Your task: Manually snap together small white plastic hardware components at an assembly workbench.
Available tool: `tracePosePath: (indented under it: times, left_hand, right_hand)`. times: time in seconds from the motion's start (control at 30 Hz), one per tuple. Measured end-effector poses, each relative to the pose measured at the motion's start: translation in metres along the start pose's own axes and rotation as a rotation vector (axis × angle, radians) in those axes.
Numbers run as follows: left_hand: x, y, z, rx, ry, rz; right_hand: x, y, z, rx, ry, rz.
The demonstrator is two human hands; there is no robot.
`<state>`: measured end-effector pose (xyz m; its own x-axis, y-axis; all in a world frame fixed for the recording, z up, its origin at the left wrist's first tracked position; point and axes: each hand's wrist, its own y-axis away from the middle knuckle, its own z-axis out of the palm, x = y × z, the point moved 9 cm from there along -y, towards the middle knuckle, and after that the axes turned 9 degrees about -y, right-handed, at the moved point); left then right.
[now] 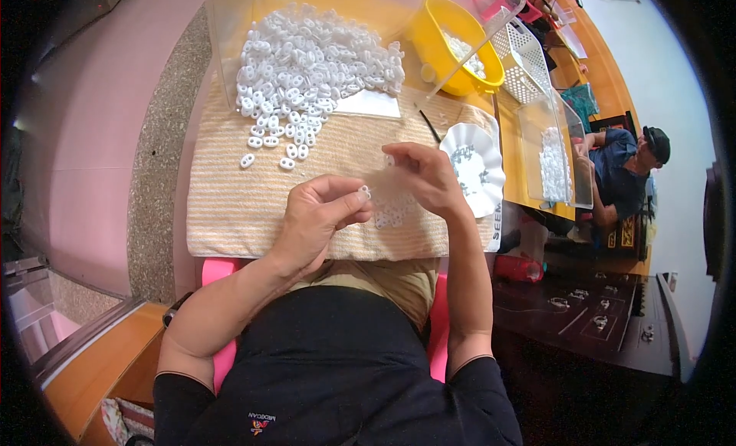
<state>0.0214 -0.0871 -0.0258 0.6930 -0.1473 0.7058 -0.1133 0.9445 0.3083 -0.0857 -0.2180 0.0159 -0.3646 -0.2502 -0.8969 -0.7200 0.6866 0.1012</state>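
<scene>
My left hand [318,212] pinches a small white plastic piece with holes [366,191] between thumb and fingertips, above a striped towel [230,208]. Just to its right, my right hand [425,178] is raised with thumb and fingers drawn together around a small white part [389,161], whose kind I cannot make out. Below the right hand lies a cluster of small white pieces [392,212]. A scalloped white dish [494,166] holding small grey-green parts stands beside that hand. Farther off, a big heap of white oval two-hole pieces [307,59] spills toward me.
A clear plastic box [228,63] stands around the heap. A thin black stick [429,126] lies near the dish. At the far right are a yellow basin [429,40], a white perforated basket [521,63] and another clear bin [579,166]. A person [625,159] sits beyond.
</scene>
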Motion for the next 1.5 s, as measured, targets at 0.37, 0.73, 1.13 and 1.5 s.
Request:
tracePosePath:
  times: [0.37,0.73,1.13,1.5]
  left_hand:
    - [-0.007,-0.002,0.000,0.000,0.026,-0.039]
    - [-0.008,-0.002,0.002,0.002,0.008,-0.050]
    - [-0.008,-0.002,0.000,0.002,-0.010,-0.054]
    - [-0.009,-0.002,0.000,-0.005,-0.014,-0.053]
  right_hand:
    - [0.013,0.030,0.021,-0.024,-0.553,0.087]
    - [0.018,0.036,0.019,0.066,-0.548,0.023]
    - [0.011,0.039,0.021,0.087,-0.573,0.023]
    - [0.012,0.042,0.031,0.048,-0.632,0.041]
